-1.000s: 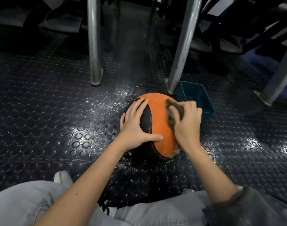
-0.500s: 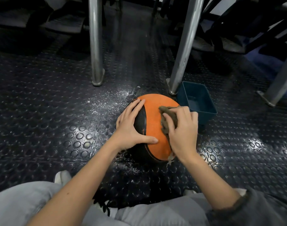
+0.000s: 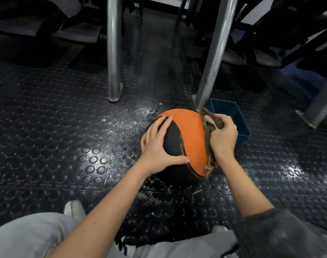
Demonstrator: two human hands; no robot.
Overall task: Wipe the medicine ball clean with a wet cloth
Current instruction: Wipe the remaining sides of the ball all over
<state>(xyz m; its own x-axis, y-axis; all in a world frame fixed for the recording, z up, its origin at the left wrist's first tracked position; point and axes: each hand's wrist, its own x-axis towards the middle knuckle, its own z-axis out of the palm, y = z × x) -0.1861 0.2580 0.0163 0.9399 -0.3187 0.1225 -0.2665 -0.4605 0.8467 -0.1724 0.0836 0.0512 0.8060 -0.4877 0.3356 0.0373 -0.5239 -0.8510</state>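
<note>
An orange and black medicine ball sits on the studded black floor in front of me. My left hand rests spread on its black left side, fingers straight and thumb stretched toward the orange panel. My right hand grips a brown-grey cloth and presses it against the ball's right edge. Part of the cloth sticks out above my fingers and a frayed strip hangs down along the ball's lower right.
A small dark blue tub stands right behind the ball, beside a slanted metal leg. Another metal leg stands upright at the left, a third at far right. White specks cover the floor left of the ball.
My right hand has carried the cloth from the top of the orange panel over to the ball's right edge. The left hand has stayed in place on the black side.
</note>
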